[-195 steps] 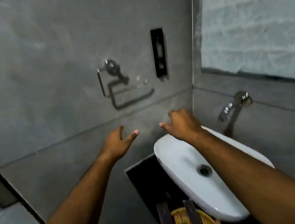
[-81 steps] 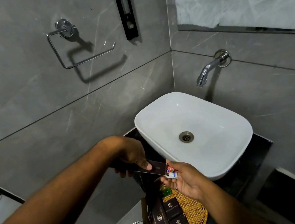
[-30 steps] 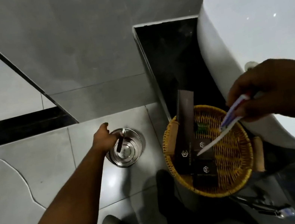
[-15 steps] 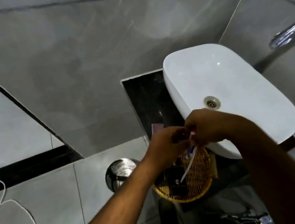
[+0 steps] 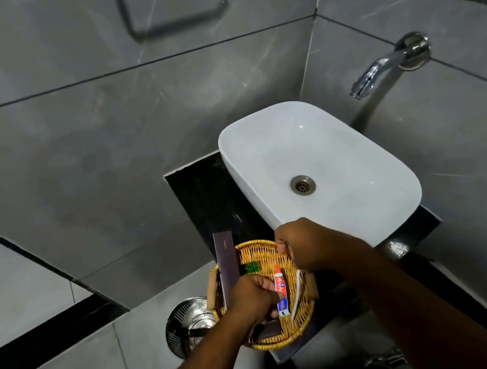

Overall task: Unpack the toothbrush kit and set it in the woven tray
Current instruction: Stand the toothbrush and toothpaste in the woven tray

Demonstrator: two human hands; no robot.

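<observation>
Below both hands (image 5: pixel 283 271): toothpaste (image 5: pixel 281 291), seemingly toothbrush (image 5: pixel 296 290), over woven tray (image 5: pixel 255 252).

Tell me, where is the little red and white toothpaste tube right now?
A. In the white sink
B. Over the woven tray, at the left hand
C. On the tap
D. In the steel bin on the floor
B: the toothpaste tube lies over the woven tray, with the left hand at its side.
</observation>
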